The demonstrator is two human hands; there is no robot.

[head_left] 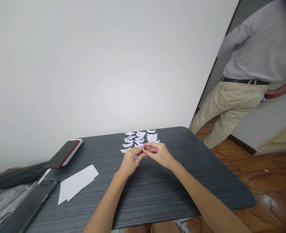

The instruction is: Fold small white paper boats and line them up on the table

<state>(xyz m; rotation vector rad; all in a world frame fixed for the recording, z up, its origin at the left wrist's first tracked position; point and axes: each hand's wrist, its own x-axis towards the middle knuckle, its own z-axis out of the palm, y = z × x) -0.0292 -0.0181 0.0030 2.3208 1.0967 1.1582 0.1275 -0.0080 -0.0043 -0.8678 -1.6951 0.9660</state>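
My left hand (pixel 132 158) and my right hand (pixel 159 154) meet over the table, their fingertips pinched together. Between them is a small white folded paper (pixel 144 150), mostly covered by the fingers, so its exact shape is hard to see. Just behind the hands stand several small white paper boats (pixel 129 137), set out in three columns near the wall. The front ones in the middle and right columns are partly hidden by my fingers. Off to the left lies a stack of white paper sheets (pixel 78 182), slightly fanned.
The dark wood-grain table (pixel 181 194) has rounded corners and stands against a white wall (pixel 96 64). On its left are a phone (pixel 29 207) and a dark device with a red edge (pixel 63 153) on something white. A person (pixel 242 71) stands at the right.
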